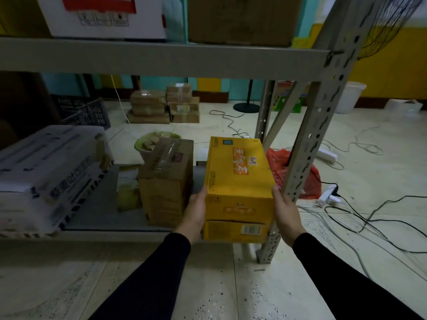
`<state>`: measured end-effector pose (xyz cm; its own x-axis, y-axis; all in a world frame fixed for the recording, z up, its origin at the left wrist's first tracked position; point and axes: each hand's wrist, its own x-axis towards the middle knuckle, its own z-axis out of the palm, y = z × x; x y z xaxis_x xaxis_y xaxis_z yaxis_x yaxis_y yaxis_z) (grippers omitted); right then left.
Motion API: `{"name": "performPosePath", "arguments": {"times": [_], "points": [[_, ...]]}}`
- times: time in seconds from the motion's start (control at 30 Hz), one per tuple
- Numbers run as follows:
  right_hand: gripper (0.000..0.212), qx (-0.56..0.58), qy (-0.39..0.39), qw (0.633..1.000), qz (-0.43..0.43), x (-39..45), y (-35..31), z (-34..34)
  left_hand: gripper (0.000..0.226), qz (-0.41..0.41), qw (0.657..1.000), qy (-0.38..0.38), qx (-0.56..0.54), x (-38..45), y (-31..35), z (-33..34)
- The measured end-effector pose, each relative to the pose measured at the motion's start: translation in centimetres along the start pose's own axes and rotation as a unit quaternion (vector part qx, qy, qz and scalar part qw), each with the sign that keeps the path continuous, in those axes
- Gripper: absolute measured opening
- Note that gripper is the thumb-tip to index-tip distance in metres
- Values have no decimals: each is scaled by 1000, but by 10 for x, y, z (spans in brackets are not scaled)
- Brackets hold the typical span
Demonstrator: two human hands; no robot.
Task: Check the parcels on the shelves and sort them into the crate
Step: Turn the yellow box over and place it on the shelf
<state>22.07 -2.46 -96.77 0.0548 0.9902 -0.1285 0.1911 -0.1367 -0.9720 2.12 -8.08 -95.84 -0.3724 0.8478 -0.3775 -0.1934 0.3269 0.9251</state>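
A yellow carton [238, 179] with orange print sits at the right end of the lower shelf [97, 233], its near end jutting over the shelf's front edge. My left hand [196, 211] presses against its left side and my right hand [285, 211] against its right side, so the carton is clamped between them. Fingers of both hands are hidden behind the carton. A brown taped carton [166, 181] stands just left of my left hand. A dark slatted crate [85, 112] stands on the floor behind the shelf at the left.
White printed packs [46, 172] are stacked at the shelf's left. The grey upright post [307, 162] stands close to my right hand. The upper shelf [161, 57] carries a white box [104, 17] and a brown box [240, 19]. Cables [369, 218] and a red bag [291, 172] lie on the floor at right.
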Motion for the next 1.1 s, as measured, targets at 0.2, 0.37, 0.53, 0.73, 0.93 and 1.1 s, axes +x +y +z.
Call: {"name": "performPosePath", "arguments": {"times": [0.2,0.37,0.53,0.73,0.93,1.1], "points": [[51,108,3,990,92,-35,22,-14,58,-38,998,54,-22,-27,-27,-22],[30,143,-65,987,39,-72,25,-15,36,10,999,7,-34,-67,-34,-27],[55,165,-86,982,-17,-92,5,-21,64,65,993,-54,-79,-87,-12,-48],[60,201,-108,973,-19,-112,-4,-27,67,101,986,-98,-89,-104,-4,-57],[54,184,-111,976,-34,-127,-17,-31,64,128,978,-114,-118,-120,-12,-60],[52,199,-125,971,-43,-132,-17,-29,65,128,977,-121,-123,-122,-12,-64]]}}
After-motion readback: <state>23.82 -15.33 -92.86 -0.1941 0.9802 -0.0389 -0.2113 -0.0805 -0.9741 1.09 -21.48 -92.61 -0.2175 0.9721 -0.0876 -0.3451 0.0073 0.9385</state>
